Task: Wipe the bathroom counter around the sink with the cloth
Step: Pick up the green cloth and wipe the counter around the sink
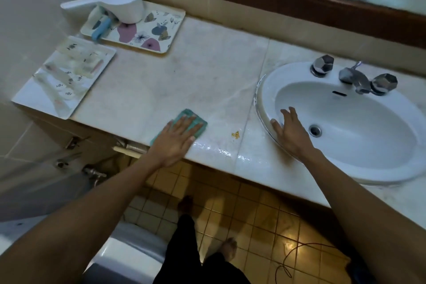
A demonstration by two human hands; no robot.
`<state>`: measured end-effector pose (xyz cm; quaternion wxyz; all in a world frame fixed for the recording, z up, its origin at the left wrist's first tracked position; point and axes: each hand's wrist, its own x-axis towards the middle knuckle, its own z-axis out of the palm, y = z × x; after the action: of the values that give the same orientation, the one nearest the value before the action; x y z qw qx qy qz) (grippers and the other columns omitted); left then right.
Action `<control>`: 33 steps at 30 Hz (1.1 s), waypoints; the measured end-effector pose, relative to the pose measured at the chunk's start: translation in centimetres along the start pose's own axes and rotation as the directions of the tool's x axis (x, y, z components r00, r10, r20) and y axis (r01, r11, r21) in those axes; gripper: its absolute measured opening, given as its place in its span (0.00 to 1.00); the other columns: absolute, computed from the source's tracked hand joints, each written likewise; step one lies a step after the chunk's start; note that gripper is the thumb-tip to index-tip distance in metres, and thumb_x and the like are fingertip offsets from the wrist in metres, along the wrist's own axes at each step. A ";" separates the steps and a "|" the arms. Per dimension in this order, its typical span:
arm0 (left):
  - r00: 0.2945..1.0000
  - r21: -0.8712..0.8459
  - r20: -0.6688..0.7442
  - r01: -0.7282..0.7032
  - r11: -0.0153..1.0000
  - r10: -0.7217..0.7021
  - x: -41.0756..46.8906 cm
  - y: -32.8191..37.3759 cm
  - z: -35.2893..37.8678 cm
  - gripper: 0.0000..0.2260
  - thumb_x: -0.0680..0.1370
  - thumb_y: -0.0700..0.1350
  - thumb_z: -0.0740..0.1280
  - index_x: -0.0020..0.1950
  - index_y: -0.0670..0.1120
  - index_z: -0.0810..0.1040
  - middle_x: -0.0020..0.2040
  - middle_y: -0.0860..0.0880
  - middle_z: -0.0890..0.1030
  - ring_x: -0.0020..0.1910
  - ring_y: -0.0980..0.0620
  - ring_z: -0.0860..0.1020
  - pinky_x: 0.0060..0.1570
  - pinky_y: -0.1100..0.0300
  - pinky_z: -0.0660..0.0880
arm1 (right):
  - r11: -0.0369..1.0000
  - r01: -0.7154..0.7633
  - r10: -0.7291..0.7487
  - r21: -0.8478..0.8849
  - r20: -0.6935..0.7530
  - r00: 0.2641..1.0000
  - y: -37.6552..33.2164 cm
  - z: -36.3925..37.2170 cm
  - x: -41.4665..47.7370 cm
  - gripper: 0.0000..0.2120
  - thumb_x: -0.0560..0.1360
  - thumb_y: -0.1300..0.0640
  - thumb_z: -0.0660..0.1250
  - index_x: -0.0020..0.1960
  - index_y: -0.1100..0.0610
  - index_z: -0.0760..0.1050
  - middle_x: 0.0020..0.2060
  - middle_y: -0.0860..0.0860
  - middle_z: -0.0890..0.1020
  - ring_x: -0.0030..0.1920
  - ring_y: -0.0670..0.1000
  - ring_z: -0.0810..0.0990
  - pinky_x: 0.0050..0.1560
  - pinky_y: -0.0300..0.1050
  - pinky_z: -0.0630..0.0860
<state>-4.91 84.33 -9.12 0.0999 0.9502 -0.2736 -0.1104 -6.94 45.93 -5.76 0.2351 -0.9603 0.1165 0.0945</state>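
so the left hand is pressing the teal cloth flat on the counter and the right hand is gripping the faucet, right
Not quite. The left hand does press the teal cloth flat on the counter, but the right hand is not on the faucet. It rests open on the near left rim of the sink, as the head view shows.

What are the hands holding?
Neither grips anything. The left hand presses flat on the cloth's near part; the right hand rests on the sink rim.
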 end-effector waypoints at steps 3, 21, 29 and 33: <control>0.964 -0.056 -0.038 0.260 0.964 -0.262 4.0 0.8 -0.6 0.25 0.84 0.56 0.43 0.83 0.57 0.49 0.83 0.51 0.48 0.82 0.48 0.45 0.79 0.43 0.46 | 0.997 -0.068 0.068 0.020 0.032 0.997 2.1 0.5 -1.4 0.30 0.80 0.35 0.49 0.72 0.55 0.65 0.75 0.52 0.63 0.65 0.58 0.74 0.60 0.56 0.70; 0.988 -0.042 -0.032 0.150 0.988 -0.152 3.7 6.3 1.1 0.26 0.83 0.58 0.41 0.82 0.58 0.50 0.83 0.53 0.49 0.82 0.50 0.46 0.78 0.41 0.50 | 0.995 -0.042 0.035 -0.094 -0.074 0.997 3.8 0.6 -4.0 0.31 0.81 0.35 0.44 0.68 0.54 0.71 0.59 0.55 0.80 0.57 0.59 0.78 0.57 0.56 0.71; 0.895 -0.160 -0.136 0.403 0.901 -0.424 11.3 15.0 2.7 0.25 0.86 0.53 0.44 0.83 0.52 0.48 0.83 0.47 0.48 0.82 0.44 0.46 0.78 0.43 0.41 | 0.986 -0.035 0.025 -0.161 -0.060 0.998 3.8 0.9 -3.6 0.28 0.82 0.38 0.44 0.68 0.55 0.70 0.60 0.56 0.78 0.57 0.61 0.76 0.56 0.57 0.71; 0.994 -0.115 -0.055 0.086 0.990 -0.093 6.2 18.2 4.6 0.24 0.86 0.55 0.43 0.83 0.56 0.46 0.83 0.50 0.45 0.82 0.48 0.41 0.79 0.43 0.43 | 0.988 -0.038 0.024 -0.150 -0.093 0.995 3.7 1.0 -3.9 0.29 0.81 0.37 0.43 0.67 0.54 0.70 0.60 0.56 0.78 0.57 0.60 0.77 0.55 0.56 0.71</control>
<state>-10.09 65.30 -9.87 0.1565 0.9573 -0.2210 -0.1016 -11.78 43.93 -7.27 0.1545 -0.9768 0.1343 0.0631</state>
